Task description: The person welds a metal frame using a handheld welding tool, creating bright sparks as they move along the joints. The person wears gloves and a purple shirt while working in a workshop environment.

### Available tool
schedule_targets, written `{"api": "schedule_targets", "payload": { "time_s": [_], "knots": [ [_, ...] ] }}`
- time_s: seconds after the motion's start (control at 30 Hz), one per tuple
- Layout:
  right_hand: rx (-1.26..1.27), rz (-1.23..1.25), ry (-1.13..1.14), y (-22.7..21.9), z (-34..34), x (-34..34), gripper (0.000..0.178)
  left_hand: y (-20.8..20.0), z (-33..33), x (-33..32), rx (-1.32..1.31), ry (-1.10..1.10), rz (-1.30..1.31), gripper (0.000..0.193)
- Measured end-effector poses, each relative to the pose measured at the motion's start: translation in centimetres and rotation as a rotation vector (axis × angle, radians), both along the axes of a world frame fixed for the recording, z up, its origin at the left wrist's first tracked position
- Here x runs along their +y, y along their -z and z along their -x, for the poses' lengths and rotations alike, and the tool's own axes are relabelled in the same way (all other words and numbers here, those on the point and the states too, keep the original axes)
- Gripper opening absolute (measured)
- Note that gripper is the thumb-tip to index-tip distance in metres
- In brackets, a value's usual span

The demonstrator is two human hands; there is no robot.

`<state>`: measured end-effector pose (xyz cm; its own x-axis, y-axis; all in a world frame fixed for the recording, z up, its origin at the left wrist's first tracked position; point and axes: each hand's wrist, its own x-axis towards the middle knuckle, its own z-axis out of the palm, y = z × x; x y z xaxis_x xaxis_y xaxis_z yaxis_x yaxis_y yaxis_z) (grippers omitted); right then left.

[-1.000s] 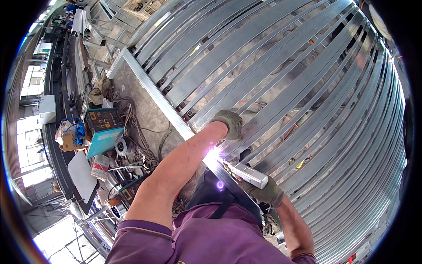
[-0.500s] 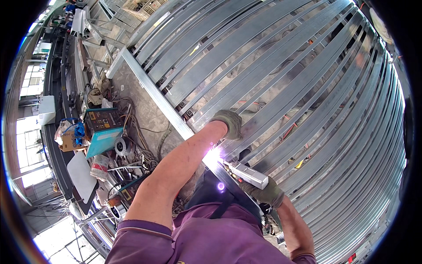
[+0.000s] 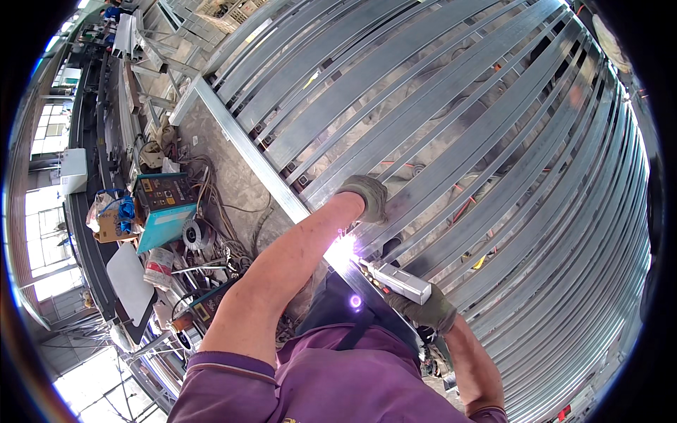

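Note:
Under a green-grey work glove, my left hand (image 3: pixel 367 198) is closed around one of the flat silver metal bars (image 3: pixel 331 175); its fingertips are mostly hidden. A welding torch (image 3: pixel 400 281) with a pale boxy body is in my gloved right hand (image 3: pixel 427 308), lower and to the right. From the torch tip comes a bright white-violet arc (image 3: pixel 343 251), right where a bar end meets the long metal edge rail (image 3: pixel 278 187). Glare hides the joint itself. My left forearm crosses over the rail.
Many parallel metal bars fill the right side, with gaps between them. To the left, on the floor, stand a teal welding machine (image 3: pixel 166 204), a wire spool (image 3: pixel 197 234), a red-and-white bucket (image 3: pixel 159 268) and tangled cables (image 3: pixel 236 247). A wooden crate (image 3: pixel 224 15) sits at the far end.
The arc glare is slightly larger and brighter. Both hands and the torch stay almost in the same place.

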<state>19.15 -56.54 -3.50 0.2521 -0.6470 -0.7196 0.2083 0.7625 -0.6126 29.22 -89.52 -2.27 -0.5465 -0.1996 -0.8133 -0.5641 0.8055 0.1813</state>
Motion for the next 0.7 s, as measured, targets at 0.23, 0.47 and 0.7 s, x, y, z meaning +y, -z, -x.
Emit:
{"api": "schedule_targets", "payload": {
  "time_s": [0.23,0.47,0.7],
  "knots": [
    [0.071,0.069,-0.040,0.0,0.0,0.3,0.054,-0.4,0.2,-0.2,-0.013,-0.010,-0.036,0.056],
    [0.062,0.080,-0.001,0.0,0.1,0.6,0.053,-0.6,0.1,-0.2,-0.022,-0.027,-0.037,0.057],
    [-0.299,-0.213,0.196,-0.2,0.2,0.3,0.048,-0.7,0.1,-0.3,-0.018,-0.017,-0.033,0.057]
  ]
}}
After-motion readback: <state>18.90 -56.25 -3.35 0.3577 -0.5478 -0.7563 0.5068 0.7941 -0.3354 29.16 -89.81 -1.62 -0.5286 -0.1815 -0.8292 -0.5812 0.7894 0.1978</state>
